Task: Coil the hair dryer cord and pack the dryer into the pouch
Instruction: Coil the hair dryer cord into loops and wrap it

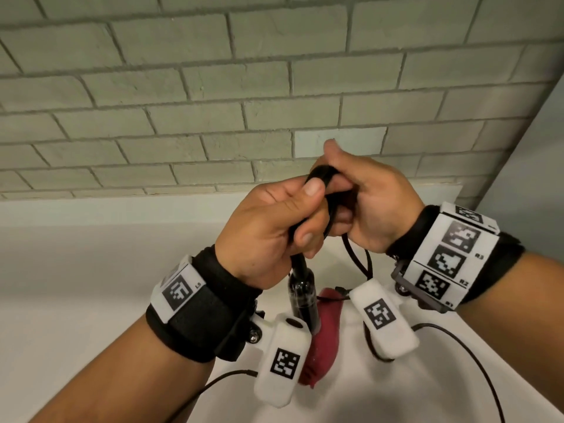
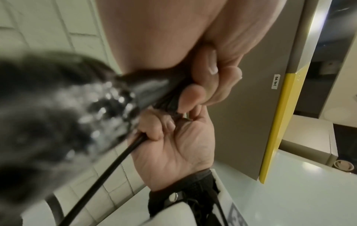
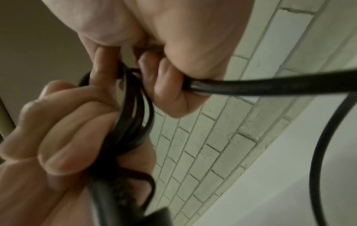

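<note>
Both hands are raised over the white counter (image 1: 91, 270), close together. My left hand (image 1: 308, 212) grips a bundle of black cord loops (image 1: 320, 175), and the black hair dryer (image 1: 303, 300) hangs from it below the fist. My right hand (image 1: 345, 206) holds the same cord, fingers curled round it (image 3: 164, 85). A loose stretch of cord (image 3: 270, 87) runs out of the right fist and droops in a loop (image 1: 361, 261). The loops (image 3: 135, 116) pass between the two hands. A dark red pouch (image 1: 323, 331) lies on the counter under the hands. The dryer (image 2: 58, 107) is blurred in the left wrist view.
A pale green brick wall (image 1: 213, 87) rises behind the counter. A grey panel with a yellow edge (image 2: 276, 122) stands to the right. Thin black cables (image 1: 473, 355) trail from the wrist cameras across the counter.
</note>
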Available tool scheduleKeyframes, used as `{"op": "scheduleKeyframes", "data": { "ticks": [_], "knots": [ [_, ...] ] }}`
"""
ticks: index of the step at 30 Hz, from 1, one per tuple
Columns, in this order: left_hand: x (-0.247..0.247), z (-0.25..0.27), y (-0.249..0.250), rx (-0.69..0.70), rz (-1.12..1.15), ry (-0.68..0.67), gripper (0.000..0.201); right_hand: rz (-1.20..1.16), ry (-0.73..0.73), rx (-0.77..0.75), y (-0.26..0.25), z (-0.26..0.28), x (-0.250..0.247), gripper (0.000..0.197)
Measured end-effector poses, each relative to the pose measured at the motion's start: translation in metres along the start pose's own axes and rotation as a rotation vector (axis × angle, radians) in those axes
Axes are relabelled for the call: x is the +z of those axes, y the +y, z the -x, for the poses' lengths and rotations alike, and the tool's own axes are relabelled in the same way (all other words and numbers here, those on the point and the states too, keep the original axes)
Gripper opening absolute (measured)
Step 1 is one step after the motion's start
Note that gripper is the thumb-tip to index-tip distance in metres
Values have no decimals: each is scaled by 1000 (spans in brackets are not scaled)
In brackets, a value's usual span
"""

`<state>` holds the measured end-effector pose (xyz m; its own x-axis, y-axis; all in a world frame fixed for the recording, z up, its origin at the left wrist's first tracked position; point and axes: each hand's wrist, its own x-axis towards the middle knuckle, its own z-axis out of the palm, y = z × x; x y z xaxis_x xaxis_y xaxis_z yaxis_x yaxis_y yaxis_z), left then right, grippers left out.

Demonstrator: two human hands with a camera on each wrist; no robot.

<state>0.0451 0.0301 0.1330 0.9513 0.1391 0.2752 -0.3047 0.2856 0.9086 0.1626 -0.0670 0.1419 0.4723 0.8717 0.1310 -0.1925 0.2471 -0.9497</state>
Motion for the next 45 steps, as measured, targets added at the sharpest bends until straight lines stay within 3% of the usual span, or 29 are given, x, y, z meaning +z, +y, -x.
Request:
{"op": "scheduleKeyframes", "data": {
  "ticks": [3,6,9,12,15,18,24,27,29,33,36,39,43,45],
  "knots": [
    [1,1,0,12,-35,50,37,5,61,-99,4,5,-14,35],
    [-1,1,7,22,-25,70,38,137,128,-243,14,12,-26,48],
    [-6,-2,13,38,34,61,40,445,210,-290,26,19,-27,5],
    [-8,-4,14,49,71,74,41,696,199,-331,36,22,-19,19],
    [-10,-4,11,54,90,91,41,808,185,-287,44,21,-13,27],
    [-11,-6,7,68,92,146,41,934,186,-276,49,24,-8,20],
    [-12,-17,-4,83,70,457,39,992,101,-125,55,26,0,21],
    [-9,-21,-11,122,-78,588,24,965,86,-26,48,22,2,30],
    [-6,-23,-17,170,-332,621,22,881,41,47,41,20,6,29],
    [-8,-24,-22,227,-793,493,35,631,7,138,28,17,5,23],
    [-13,-23,-20,322,-1104,370,41,601,18,188,21,15,-3,34],
    [-14,-25,-15,320,-1279,271,48,631,-14,219,19,13,-8,38],
    [-18,-22,-14,368,-1523,40,34,373,-172,342,14,18,-20,25],
    [-23,-17,-15,405,-1594,-28,34,454,-211,341,11,23,-25,24]
  ]
}}
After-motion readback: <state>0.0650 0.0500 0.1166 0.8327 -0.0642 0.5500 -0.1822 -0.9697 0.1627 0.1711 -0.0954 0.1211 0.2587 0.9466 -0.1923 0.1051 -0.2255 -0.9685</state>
